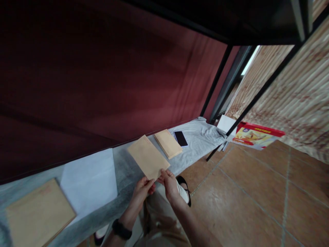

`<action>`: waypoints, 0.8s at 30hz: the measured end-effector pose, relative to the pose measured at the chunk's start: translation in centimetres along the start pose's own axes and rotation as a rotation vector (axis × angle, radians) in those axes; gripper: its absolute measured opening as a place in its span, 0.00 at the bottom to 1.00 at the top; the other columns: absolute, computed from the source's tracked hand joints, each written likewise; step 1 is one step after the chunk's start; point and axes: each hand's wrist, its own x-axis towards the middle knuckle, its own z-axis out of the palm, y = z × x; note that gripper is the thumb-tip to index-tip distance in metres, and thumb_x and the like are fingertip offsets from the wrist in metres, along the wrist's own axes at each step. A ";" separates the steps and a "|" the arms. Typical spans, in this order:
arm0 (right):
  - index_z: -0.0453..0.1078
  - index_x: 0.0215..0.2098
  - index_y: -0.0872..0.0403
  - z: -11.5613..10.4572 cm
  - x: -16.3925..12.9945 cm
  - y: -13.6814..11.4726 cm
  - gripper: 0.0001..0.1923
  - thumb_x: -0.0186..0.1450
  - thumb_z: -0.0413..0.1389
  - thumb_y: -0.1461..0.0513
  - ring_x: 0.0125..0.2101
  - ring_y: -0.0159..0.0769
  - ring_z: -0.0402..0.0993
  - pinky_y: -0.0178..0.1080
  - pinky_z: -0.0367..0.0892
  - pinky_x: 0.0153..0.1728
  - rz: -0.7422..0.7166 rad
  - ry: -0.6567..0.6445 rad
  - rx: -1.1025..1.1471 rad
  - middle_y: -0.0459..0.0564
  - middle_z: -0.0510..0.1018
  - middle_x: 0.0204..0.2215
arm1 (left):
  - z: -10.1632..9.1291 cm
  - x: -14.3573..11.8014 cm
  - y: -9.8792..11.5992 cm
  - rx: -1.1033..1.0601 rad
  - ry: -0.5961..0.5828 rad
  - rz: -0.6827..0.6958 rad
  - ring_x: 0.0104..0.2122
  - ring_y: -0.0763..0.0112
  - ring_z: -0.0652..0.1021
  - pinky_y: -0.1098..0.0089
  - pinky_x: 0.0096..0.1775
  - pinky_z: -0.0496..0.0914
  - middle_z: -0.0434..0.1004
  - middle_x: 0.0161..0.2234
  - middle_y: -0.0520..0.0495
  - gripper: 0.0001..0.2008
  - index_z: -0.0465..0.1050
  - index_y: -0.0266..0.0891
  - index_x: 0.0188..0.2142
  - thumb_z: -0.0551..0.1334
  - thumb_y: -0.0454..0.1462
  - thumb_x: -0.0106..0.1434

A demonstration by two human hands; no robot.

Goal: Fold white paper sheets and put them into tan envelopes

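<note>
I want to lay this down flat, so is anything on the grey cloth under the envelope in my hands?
Nothing visible lies there. Both hands, left hand and right hand, hold the brown envelope over bare grey cloth, between the white sheet and the envelope stack.

The envelope point(147, 157) in the fingers point(150, 183) is plain tan, as are the stack of envelopes point(168, 143) and the larger envelope point(38, 212); the sheet of paper point(89, 180) is white and the phone point(181, 138) black. The bench point(200, 137) wears a mottled grey cloth before a dark maroon curtain point(102, 79). The floor point(257, 195) is terracotta tile with pale grout, the box point(255, 135) red and yellow, the wristband point(121, 229) black.
</note>
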 end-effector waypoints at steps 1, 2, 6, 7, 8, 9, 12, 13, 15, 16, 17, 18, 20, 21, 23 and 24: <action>0.75 0.38 0.55 -0.2 0.2 -0.2 0.23 0.58 0.64 0.44 0.33 0.42 0.80 0.43 0.76 0.39 0.002 0.013 -0.009 0.54 0.83 0.35 | 0.0 0.0 0.0 0.009 -0.007 0.000 0.21 0.75 0.74 0.74 0.25 0.66 0.75 0.21 0.53 0.23 0.74 0.37 0.31 0.74 0.53 0.48; 0.76 0.38 0.55 -0.3 0.4 -0.3 0.24 0.58 0.64 0.43 0.33 0.42 0.81 0.43 0.76 0.40 -0.001 0.027 -0.012 0.53 0.83 0.34 | -0.1 0.0 0.0 0.014 -0.012 -0.004 0.21 0.75 0.74 0.74 0.25 0.66 0.75 0.21 0.53 0.23 0.74 0.37 0.30 0.74 0.53 0.48; 0.77 0.34 0.56 -0.8 1.3 -1.4 0.24 0.61 0.62 0.43 0.32 0.40 0.79 0.40 0.75 0.37 -0.137 0.103 -0.120 0.50 0.82 0.29 | 0.1 -0.3 0.2 -0.053 -0.008 -0.059 0.25 0.72 0.78 0.72 0.28 0.71 0.79 0.25 0.50 0.25 0.75 0.37 0.34 0.74 0.54 0.49; 0.78 0.34 0.56 -0.9 1.4 -1.7 0.23 0.64 0.60 0.44 0.32 0.40 0.79 0.40 0.75 0.37 -0.220 0.126 -0.210 0.50 0.82 0.29 | 0.2 -0.3 0.4 -0.089 0.001 -0.071 0.27 0.70 0.80 0.71 0.30 0.73 0.80 0.27 0.48 0.26 0.75 0.37 0.36 0.74 0.54 0.50; 0.79 0.35 0.56 -0.9 1.5 -2.0 0.22 0.67 0.58 0.46 0.34 0.41 0.80 0.40 0.75 0.39 -0.318 0.136 -0.324 0.50 0.83 0.31 | 0.3 -0.3 0.7 -0.130 0.004 -0.080 0.29 0.67 0.81 0.69 0.33 0.75 0.82 0.30 0.46 0.26 0.75 0.37 0.39 0.74 0.54 0.51; 0.80 0.39 0.56 -1.0 1.6 -2.2 0.20 0.70 0.55 0.49 0.38 0.42 0.81 0.41 0.76 0.43 -0.424 0.121 -0.454 0.51 0.84 0.35 | 0.4 -0.3 1.0 -0.174 -0.002 -0.088 0.32 0.65 0.83 0.67 0.36 0.76 0.83 0.33 0.44 0.27 0.75 0.37 0.42 0.73 0.55 0.53; 0.76 0.56 0.53 -1.1 1.7 -1.9 0.18 0.72 0.51 0.61 0.53 0.42 0.77 0.44 0.72 0.56 -0.731 -0.056 -0.885 0.54 0.82 0.52 | 0.5 0.4 2.1 -0.308 -0.038 -0.127 0.40 0.59 0.84 0.61 0.43 0.78 0.84 0.40 0.38 0.28 0.73 0.37 0.46 0.70 0.55 0.57; 0.74 0.59 0.52 -1.2 1.7 -1.4 0.20 0.71 0.51 0.64 0.55 0.41 0.76 0.44 0.71 0.58 -0.809 -0.123 -1.030 0.54 0.80 0.55 | 0.4 0.7 2.3 -0.346 -0.041 -0.141 0.40 0.58 0.84 0.60 0.44 0.78 0.83 0.40 0.39 0.27 0.73 0.37 0.46 0.70 0.55 0.58; 0.73 0.60 0.52 -1.3 1.8 0.1 0.23 0.69 0.53 0.68 0.56 0.41 0.75 0.44 0.71 0.59 -0.913 -0.217 -1.280 0.54 0.79 0.57 | 0.0 1.2 2.2 -0.376 -0.026 -0.140 0.40 0.59 0.84 0.61 0.43 0.78 0.83 0.41 0.41 0.25 0.72 0.39 0.44 0.72 0.53 0.56; 0.72 0.61 0.52 -1.4 1.9 1.0 0.23 0.68 0.54 0.68 0.56 0.42 0.76 0.45 0.71 0.59 -0.925 -0.251 -1.358 0.54 0.78 0.57 | -0.2 1.4 1.8 -0.361 -0.019 -0.124 0.39 0.60 0.84 0.62 0.42 0.78 0.83 0.42 0.42 0.25 0.71 0.40 0.43 0.73 0.52 0.54; 0.72 0.60 0.53 -1.4 1.9 1.9 0.23 0.68 0.55 0.68 0.56 0.43 0.76 0.46 0.71 0.59 -0.923 -0.279 -1.400 0.55 0.78 0.58 | -0.5 1.6 1.4 -0.328 -0.015 -0.102 0.39 0.61 0.84 0.63 0.40 0.78 0.82 0.42 0.43 0.26 0.71 0.41 0.43 0.74 0.50 0.52; 0.72 0.60 0.53 -1.5 1.9 2.7 0.22 0.68 0.55 0.68 0.55 0.43 0.76 0.46 0.71 0.59 -0.911 -0.302 -1.410 0.55 0.78 0.57 | -0.8 1.6 0.8 -0.283 -0.015 -0.077 0.39 0.62 0.83 0.64 0.39 0.78 0.82 0.43 0.43 0.26 0.70 0.41 0.44 0.75 0.48 0.50; 0.72 0.60 0.54 -1.8 1.7 4.0 0.22 0.68 0.55 0.67 0.55 0.45 0.77 0.48 0.71 0.59 -0.882 -0.341 -1.390 0.56 0.78 0.57 | -1.4 1.7 -0.3 -0.183 -0.018 -0.048 0.38 0.62 0.83 0.66 0.37 0.77 0.82 0.43 0.44 0.27 0.70 0.40 0.45 0.75 0.47 0.50; 0.72 0.60 0.55 -1.9 1.6 4.4 0.22 0.68 0.55 0.67 0.55 0.45 0.76 0.48 0.70 0.60 -0.870 -0.357 -1.366 0.57 0.78 0.57 | -1.6 1.7 -0.9 -0.139 -0.013 -0.047 0.38 0.62 0.83 0.66 0.35 0.76 0.82 0.41 0.44 0.28 0.70 0.40 0.46 0.74 0.47 0.50; 0.72 0.61 0.56 -2.1 1.1 4.7 0.23 0.67 0.55 0.66 0.57 0.45 0.75 0.49 0.69 0.61 -0.858 -0.387 -1.311 0.58 0.77 0.58 | -2.1 1.8 -1.6 -0.057 0.019 -0.062 0.34 0.62 0.82 0.67 0.32 0.75 0.82 0.38 0.44 0.29 0.70 0.39 0.47 0.73 0.48 0.49; 0.71 0.61 0.56 -2.2 0.9 4.7 0.24 0.68 0.54 0.66 0.57 0.45 0.74 0.49 0.68 0.62 -0.854 -0.399 -1.284 0.58 0.77 0.58 | -2.4 1.9 -1.7 -0.015 0.040 -0.068 0.31 0.63 0.82 0.68 0.30 0.73 0.82 0.35 0.45 0.30 0.69 0.38 0.47 0.73 0.48 0.48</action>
